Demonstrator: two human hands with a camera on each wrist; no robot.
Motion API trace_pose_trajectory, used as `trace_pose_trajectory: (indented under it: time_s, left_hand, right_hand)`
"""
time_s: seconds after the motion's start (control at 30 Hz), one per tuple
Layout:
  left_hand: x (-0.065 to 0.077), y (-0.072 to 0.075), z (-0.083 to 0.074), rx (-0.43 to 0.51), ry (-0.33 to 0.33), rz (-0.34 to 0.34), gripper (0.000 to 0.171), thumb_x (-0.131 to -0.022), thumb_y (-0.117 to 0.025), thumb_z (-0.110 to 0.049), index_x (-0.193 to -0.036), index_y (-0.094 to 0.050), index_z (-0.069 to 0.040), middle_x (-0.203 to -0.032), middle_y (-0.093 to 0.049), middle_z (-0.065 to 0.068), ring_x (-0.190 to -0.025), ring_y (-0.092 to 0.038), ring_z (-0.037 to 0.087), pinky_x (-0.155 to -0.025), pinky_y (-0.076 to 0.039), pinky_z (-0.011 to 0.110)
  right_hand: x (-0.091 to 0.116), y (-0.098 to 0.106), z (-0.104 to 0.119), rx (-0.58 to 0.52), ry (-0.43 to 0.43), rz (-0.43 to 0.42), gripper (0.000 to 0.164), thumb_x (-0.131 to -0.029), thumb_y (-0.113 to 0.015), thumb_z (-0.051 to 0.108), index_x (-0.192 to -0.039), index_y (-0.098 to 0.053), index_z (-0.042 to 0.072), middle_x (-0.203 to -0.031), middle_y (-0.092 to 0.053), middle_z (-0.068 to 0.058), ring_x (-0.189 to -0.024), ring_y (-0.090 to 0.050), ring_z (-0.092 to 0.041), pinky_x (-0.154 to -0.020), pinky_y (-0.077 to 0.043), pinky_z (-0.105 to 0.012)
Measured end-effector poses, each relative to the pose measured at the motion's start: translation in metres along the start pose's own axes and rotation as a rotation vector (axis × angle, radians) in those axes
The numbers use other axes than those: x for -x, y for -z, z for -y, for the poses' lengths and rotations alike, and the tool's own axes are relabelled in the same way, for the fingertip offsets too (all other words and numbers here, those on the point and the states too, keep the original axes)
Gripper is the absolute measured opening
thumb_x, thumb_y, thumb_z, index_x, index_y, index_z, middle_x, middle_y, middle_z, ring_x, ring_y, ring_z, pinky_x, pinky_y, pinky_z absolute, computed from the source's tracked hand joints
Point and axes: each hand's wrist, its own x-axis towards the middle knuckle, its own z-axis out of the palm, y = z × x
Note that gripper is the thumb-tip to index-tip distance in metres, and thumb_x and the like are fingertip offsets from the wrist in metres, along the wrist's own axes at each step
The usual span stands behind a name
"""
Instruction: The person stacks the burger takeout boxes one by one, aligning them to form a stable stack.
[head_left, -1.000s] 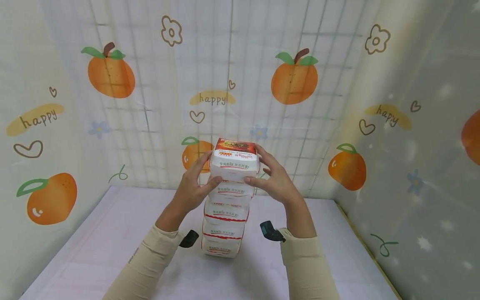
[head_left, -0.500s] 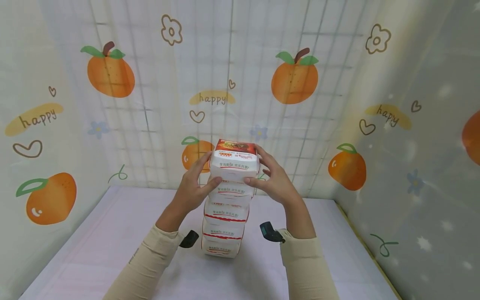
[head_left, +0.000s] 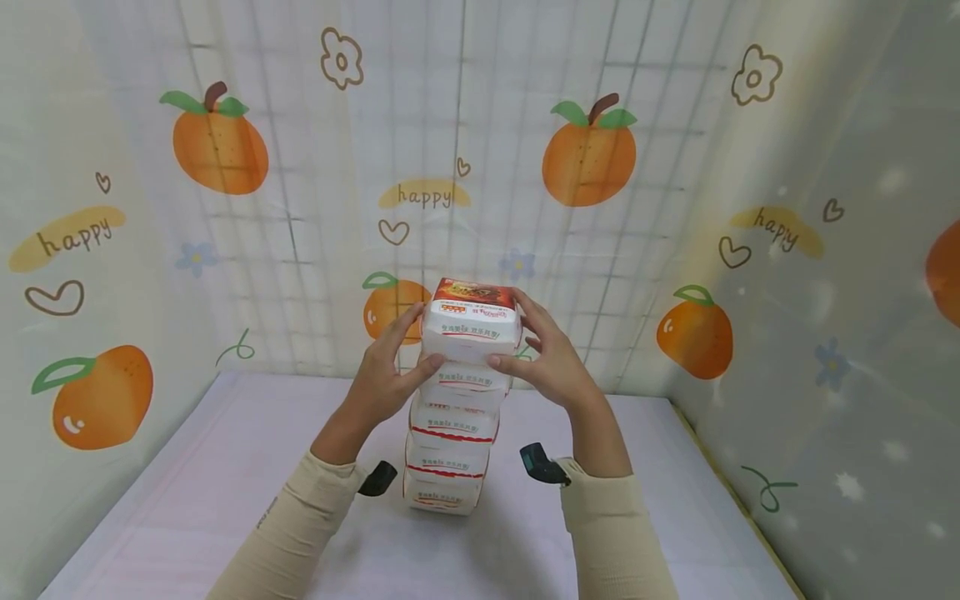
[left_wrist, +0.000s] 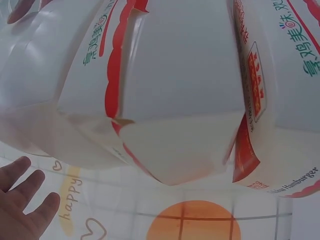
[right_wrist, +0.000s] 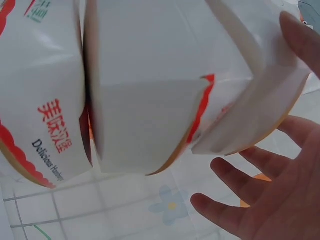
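Observation:
A tall stack of white paper hamburger boxes (head_left: 453,421) rises from the table, its upper boxes set further right than the lower ones. The top box (head_left: 471,329) has a red lid printed with a burger. My left hand (head_left: 390,371) holds this box at its left side, thumb at the lower front edge. From the opposite side my right hand (head_left: 551,354) grips it likewise, thumb on the front and fingers along the side. In the right wrist view, several fingers (right_wrist: 235,180) spread beside the top box (right_wrist: 265,100). The far side of the stack is hidden.
The stack stands on a pale cloth-covered table (head_left: 262,450). Behind and beside it hang white curtains (head_left: 495,100) printed with oranges. A dark wrist camera (head_left: 378,477) sits at the left cuff, another wrist camera (head_left: 543,462) at the right, both near the stack.
The upper part of the stack has shifted very slightly to the right. Both hands keep the same grip on the top box.

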Motion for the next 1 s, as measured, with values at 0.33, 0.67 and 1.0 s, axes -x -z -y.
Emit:
trace_pose_trajectory:
  time_s: [0.33,0.67,1.0]
  left_hand:
    - [0.000,0.000,-0.001,-0.004,0.001,0.007,0.073,-0.093,-0.063,-0.043,-0.154,-0.027,-0.027,-0.153,-0.035,-0.003,-0.137,-0.033,0.019,-0.104,-0.033,0.059]
    - [0.004,-0.001,0.000,0.002,0.045,0.015,0.077,-0.091,-0.066,-0.044,-0.154,-0.025,-0.030,-0.151,-0.035,-0.008,-0.135,-0.036,0.021,-0.102,-0.035,0.060]
    - [0.008,-0.001,0.003,0.052,0.010,0.017,0.093,-0.080,-0.080,-0.037,-0.154,-0.022,-0.037,-0.138,-0.047,-0.005,-0.125,-0.045,0.017,-0.098,-0.041,0.054]
  right_hand:
    - [0.002,-0.001,0.000,-0.040,-0.069,-0.004,0.102,-0.077,-0.082,0.040,-0.154,-0.016,0.043,-0.160,-0.016,0.003,-0.139,-0.028,-0.035,-0.098,-0.039,-0.061]
    - [0.004,-0.007,-0.002,-0.057,-0.028,0.017,0.104,-0.074,-0.086,0.027,-0.154,-0.020,0.040,-0.156,-0.024,0.003,-0.136,-0.033,-0.034,-0.106,-0.033,-0.055]
    - [0.007,-0.012,-0.004,-0.089,0.004,0.028,0.116,-0.066,-0.091,0.012,-0.154,-0.020,0.040,-0.156,-0.023,0.003,-0.135,-0.034,-0.035,-0.107,-0.031,-0.057]
